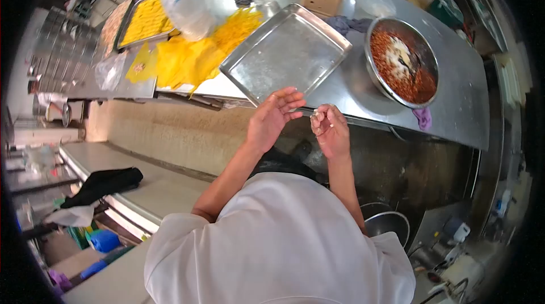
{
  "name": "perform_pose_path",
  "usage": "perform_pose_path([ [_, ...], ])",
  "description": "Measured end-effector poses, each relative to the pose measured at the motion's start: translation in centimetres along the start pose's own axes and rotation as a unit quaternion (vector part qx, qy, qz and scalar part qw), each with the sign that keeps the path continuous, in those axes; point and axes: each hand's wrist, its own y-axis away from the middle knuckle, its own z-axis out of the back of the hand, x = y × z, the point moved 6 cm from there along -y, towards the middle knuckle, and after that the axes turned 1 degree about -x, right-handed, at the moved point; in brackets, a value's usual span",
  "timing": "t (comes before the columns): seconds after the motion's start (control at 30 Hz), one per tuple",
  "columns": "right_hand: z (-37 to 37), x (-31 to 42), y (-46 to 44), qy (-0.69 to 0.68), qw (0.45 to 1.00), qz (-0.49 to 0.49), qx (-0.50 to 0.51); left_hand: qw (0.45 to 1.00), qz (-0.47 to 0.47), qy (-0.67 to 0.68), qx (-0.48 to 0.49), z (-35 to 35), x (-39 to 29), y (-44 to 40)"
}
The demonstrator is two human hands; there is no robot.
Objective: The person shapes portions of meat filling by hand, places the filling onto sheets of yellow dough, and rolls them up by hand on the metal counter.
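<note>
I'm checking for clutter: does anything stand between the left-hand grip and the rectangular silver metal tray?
Nothing visible does: the left-hand grip overlaps the tray in this view; contact is unclear. The round silver metal bowl stands to the right.

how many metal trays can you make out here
2 clearly: a large tray just beyond the left hand, and a tray of yellow pieces farther off, picture left. Others may be hidden or too unclear to count.
</note>
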Motion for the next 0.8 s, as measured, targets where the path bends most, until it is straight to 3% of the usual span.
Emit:
perform_pose_path([
  [0.5, -2.9, -2.2, -2.3, 0.015, 0.999, -0.03, 0.041, 0.997, -0.07, 0.015, -0.009, 1.6, -3.4, 1.6],
  [0.8, -3.1, -2.6, -2.4, 0.016, 0.999, -0.026, 0.031, 0.998, -0.06, 0.014, 0.007, 1.6, -3.5, 1.5],
])
